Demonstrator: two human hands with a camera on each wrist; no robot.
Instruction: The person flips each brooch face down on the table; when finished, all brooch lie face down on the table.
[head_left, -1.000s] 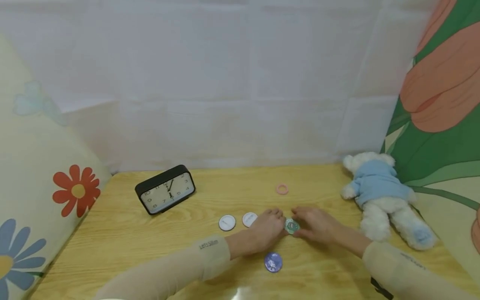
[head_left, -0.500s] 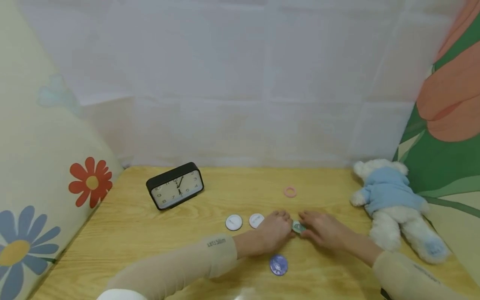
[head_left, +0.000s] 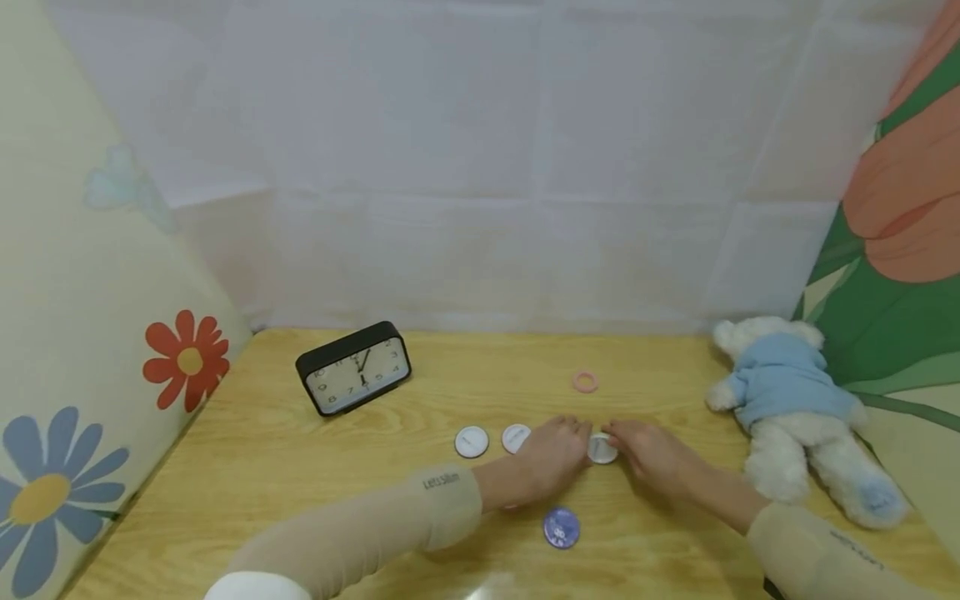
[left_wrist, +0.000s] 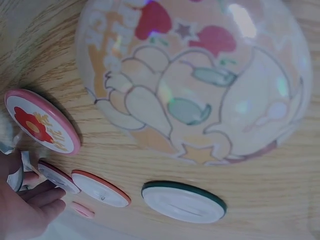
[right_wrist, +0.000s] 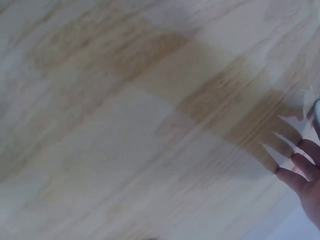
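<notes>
In the head view a round button badge [head_left: 602, 448] shows its white back between my two hands. My left hand [head_left: 551, 458] holds its left edge, with the thumb largely hidden. At its right edge the fingertips of my right hand [head_left: 652, 454] pinch the rim. Left of the hands two more badges lie white back up, a far-left badge [head_left: 472, 442] and a nearer badge [head_left: 515, 438] partly behind the left hand. A purple badge [head_left: 562, 527] lies face up closer to me. A large badge [left_wrist: 195, 85] with a cartoon character fills the top of the left wrist view.
A pink ring [head_left: 585, 381] lies beyond the hands. A black clock [head_left: 355, 369] stands at the back left of the wooden table [head_left: 247, 467]. On the right lies a white plush bear [head_left: 787, 408] in a blue top. The left wrist view also shows a pink-rimmed badge [left_wrist: 42, 121].
The badge between my hands showed its green face, then tilted, and now has its white back up. The head view has shifted slightly; the other things lie as before.
</notes>
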